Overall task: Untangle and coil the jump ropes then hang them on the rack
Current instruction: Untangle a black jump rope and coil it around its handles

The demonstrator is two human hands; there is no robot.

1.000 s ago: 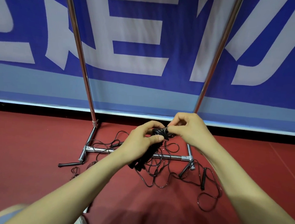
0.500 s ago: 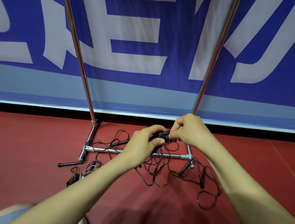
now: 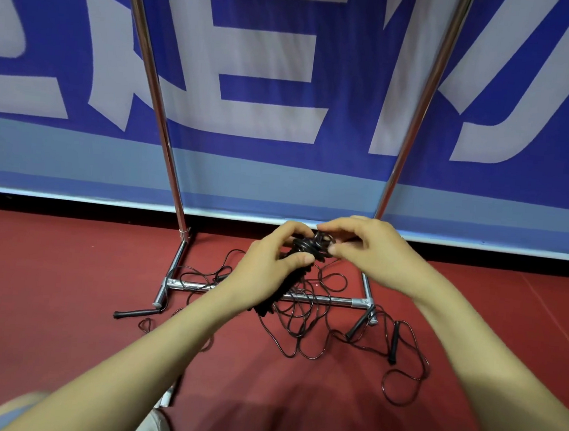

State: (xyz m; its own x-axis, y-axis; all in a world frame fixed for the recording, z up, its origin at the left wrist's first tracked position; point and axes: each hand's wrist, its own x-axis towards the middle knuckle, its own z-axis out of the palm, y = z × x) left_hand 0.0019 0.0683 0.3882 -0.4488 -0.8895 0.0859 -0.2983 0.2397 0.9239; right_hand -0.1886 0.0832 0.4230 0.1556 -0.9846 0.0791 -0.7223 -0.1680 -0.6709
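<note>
Over red floor, left hand (image 3: 271,265) and right hand (image 3: 373,250) fingers grip a seemingly coiled rope bundle (image 3: 311,247).

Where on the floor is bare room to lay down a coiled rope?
Bare red floor lies left of the rack base, and more far right. Crowded: tangled ropes across the base bar, spreading to the loops at right.
</note>
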